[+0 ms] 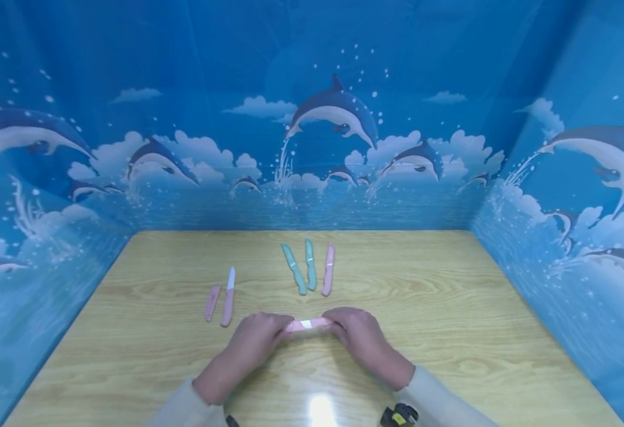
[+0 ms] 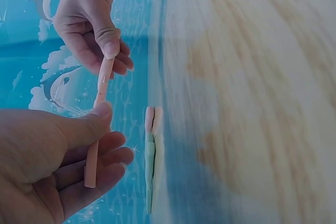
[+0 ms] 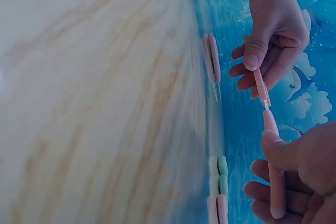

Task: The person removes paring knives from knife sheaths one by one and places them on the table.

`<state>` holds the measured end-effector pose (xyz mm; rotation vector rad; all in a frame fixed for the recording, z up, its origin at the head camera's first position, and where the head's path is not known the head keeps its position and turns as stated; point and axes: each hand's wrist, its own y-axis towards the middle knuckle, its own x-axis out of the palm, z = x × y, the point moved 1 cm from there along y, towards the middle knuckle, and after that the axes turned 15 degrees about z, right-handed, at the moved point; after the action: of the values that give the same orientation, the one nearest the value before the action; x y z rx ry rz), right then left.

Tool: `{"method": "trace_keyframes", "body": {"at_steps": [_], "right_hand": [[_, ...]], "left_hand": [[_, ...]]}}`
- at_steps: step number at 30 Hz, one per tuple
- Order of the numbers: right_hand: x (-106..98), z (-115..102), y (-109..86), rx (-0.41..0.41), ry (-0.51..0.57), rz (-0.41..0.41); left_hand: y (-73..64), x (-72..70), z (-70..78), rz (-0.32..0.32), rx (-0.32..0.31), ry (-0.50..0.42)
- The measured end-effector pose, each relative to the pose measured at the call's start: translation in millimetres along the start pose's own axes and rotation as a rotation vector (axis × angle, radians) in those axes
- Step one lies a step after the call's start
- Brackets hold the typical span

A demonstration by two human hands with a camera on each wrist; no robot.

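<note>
Above the wooden table, both hands hold one pink knife level between them. My left hand (image 1: 258,337) pinches its pink sheath (image 2: 91,167) between thumb and fingers. Round the pink handle (image 3: 277,200) are the thumb and fingers of my right hand (image 1: 358,333). A short stretch of white blade (image 3: 266,105) shows between sheath and handle; the rest of the blade is hidden. Left of the hands lie a pink knife (image 1: 227,305) with its white blade bare and a loose pink sheath (image 1: 213,303).
Beyond the hands lie two green knives (image 1: 296,271) in green sheaths and a sheathed pink knife (image 1: 328,271), side by side. A blue dolphin-print curtain (image 1: 216,89) borders the wooden table (image 1: 477,332) at the back and sides.
</note>
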<state>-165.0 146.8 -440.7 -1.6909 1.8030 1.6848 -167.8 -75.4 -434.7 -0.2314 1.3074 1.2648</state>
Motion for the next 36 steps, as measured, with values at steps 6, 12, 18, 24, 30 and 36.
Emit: {"method": "trace_keyframes", "body": {"at_steps": [6,12,18,24,30,36], "right_hand": [[-0.7,-0.5,-0.9,0.005,-0.007,-0.002],[-0.2,0.4,-0.8,0.02,-0.027,-0.014],[0.1,0.6,-1.7,0.026,-0.024,-0.02],[-0.1,0.9,-1.8,0.027,-0.023,-0.007],[-0.5,1.2,-2.6,0.027,-0.025,-0.007],[-2.1,0.8,-2.1,0.023,-0.031,0.008]], "left_hand": [[-1.2,-0.6,0.3,0.006,-0.001,-0.01],[-2.5,0.1,-0.8,0.006,-0.005,-0.005],[-3.1,-0.3,-1.6,0.002,-0.021,0.004],[-2.9,0.1,-2.7,0.003,-0.029,0.007],[-3.7,-0.8,-2.6,0.009,-0.031,-0.002],[-4.4,-1.8,-1.9,0.017,-0.032,0.003]]}}
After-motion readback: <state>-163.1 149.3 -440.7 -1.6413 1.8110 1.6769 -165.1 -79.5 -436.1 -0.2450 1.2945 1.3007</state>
